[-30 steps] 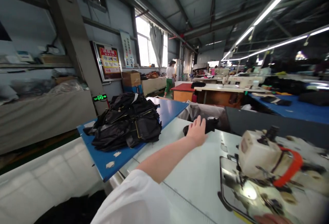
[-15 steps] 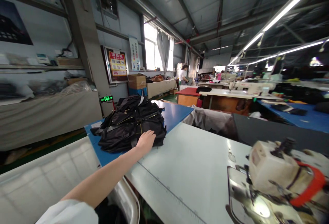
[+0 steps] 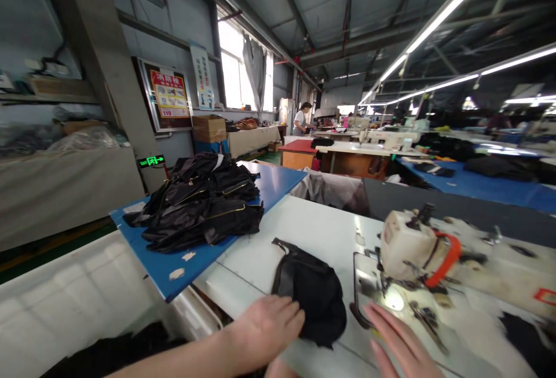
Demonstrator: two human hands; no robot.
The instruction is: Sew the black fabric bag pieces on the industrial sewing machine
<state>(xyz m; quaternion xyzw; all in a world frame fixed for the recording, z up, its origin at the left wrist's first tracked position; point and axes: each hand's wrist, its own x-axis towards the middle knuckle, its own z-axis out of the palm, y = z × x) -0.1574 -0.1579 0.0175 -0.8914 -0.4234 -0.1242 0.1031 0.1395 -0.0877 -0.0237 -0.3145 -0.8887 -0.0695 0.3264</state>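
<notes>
A black fabric piece (image 3: 319, 291) with a zip-like strip at its upper corner lies on the pale sewing table. The fingers of my left hand (image 3: 273, 326) are closed on its near left edge; the thumb is hidden. My right hand (image 3: 402, 343) is at the lower right, with fingers stretched out and nothing in them. It is to the right of the fabric piece, beside the front edge of the sewing machine (image 3: 403, 245). Farther left, a pile of black fabric pieces (image 3: 195, 204) with gold zips rests on a blue tabletop (image 3: 278, 178).
A white bin (image 3: 82, 285) with dark cloth inside stands at the lower left. Small pale scraps (image 3: 177, 274) lie on the blue top. A grey partition (image 3: 417, 201) runs behind the machine. A person (image 3: 302, 118) stands at a far table.
My left hand has moved from the pile toward me, and one black fabric piece now lies on the pale table. My right hand has come into view. The camera has turned right.
</notes>
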